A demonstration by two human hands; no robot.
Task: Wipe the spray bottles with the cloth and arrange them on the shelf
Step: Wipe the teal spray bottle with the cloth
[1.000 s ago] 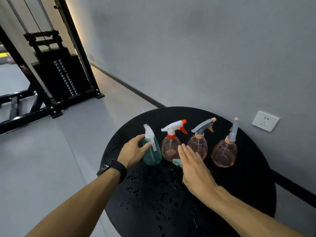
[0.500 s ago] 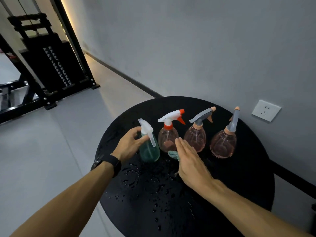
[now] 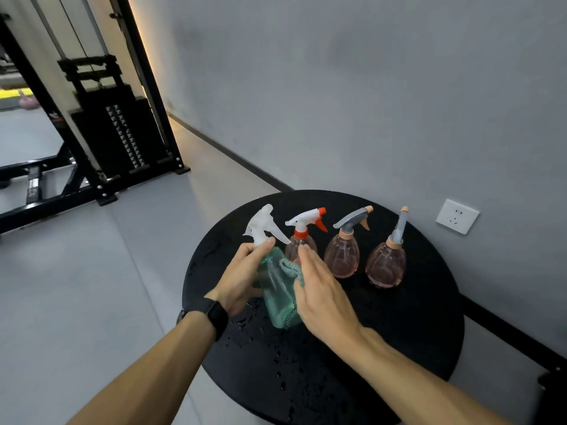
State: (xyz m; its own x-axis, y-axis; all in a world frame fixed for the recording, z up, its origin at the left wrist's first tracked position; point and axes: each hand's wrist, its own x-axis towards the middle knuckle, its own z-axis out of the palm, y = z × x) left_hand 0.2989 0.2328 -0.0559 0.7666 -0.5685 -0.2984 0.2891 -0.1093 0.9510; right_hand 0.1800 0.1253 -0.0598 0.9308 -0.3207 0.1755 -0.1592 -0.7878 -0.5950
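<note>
My left hand [image 3: 239,277] grips the neck of a green spray bottle [image 3: 277,297] with a white trigger head, lifted and tilted above the round black table [image 3: 399,326]. My right hand [image 3: 322,296] presses a teal cloth [image 3: 288,266] flat against the bottle's side; most of the cloth is hidden under the palm. Three pink bottles stand in a row behind: one with a white and red head [image 3: 302,240], one with a grey head [image 3: 342,256], another grey-headed one [image 3: 386,265] at the right.
Water drops lie on the table top near its front and left parts. A grey wall with a white socket [image 3: 457,216] is close behind the table. A black weight machine [image 3: 116,133] stands on the grey floor at the far left.
My left hand has lifted the green bottle off the table and tilted it towards me. My right hand came up from the table with the cloth and now lies against the bottle.
</note>
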